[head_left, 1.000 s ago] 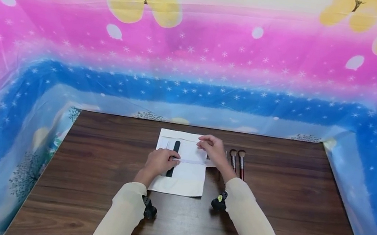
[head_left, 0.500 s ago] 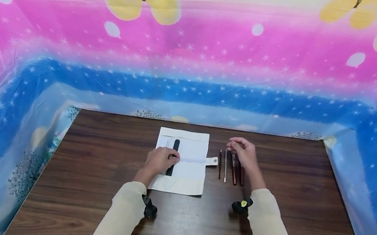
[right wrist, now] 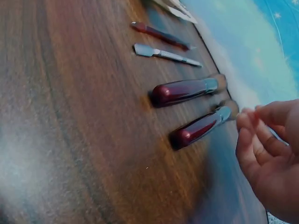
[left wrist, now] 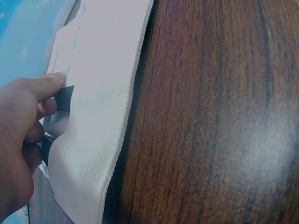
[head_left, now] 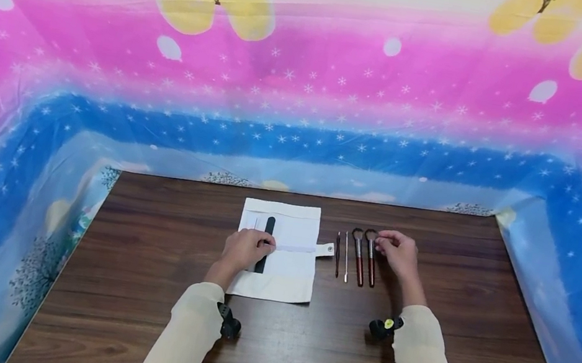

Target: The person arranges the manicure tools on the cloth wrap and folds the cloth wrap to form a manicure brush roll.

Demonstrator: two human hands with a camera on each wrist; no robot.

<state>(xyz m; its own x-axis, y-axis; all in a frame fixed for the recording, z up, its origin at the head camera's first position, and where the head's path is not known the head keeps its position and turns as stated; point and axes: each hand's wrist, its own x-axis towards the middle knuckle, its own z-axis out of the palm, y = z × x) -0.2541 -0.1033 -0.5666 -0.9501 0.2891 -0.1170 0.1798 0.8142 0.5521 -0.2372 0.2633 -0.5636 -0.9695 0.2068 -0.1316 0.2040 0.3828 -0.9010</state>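
A white cloth pouch [head_left: 289, 269] lies unfolded on the table, with a snap strap [head_left: 325, 249] at its right side. Inside it sits a black nail file [head_left: 270, 225], partly covered by my left hand [head_left: 244, 248]. That hand's thumb and curled fingers pinch the pouch's inner fabric, as the left wrist view shows. Two makeup brushes with dark red handles, a left brush [head_left: 358, 267] and a right brush [head_left: 371, 269], lie side by side. My right hand [head_left: 398, 254], fingers loosely bent, has its fingertips beside the right brush's head; whether they touch is unclear.
Between pouch and brushes lie a thin metal tool [right wrist: 163, 54] with a flat end and a slim dark red tool [right wrist: 161, 35]. The brown wooden table [head_left: 134, 321] ends at a patterned fabric backdrop [head_left: 296, 145] behind and at both sides.
My right hand has moved right, from above the pouch, across the brushes, to the right brush's head. The brushes now show fully. The left hand stays on the pouch.
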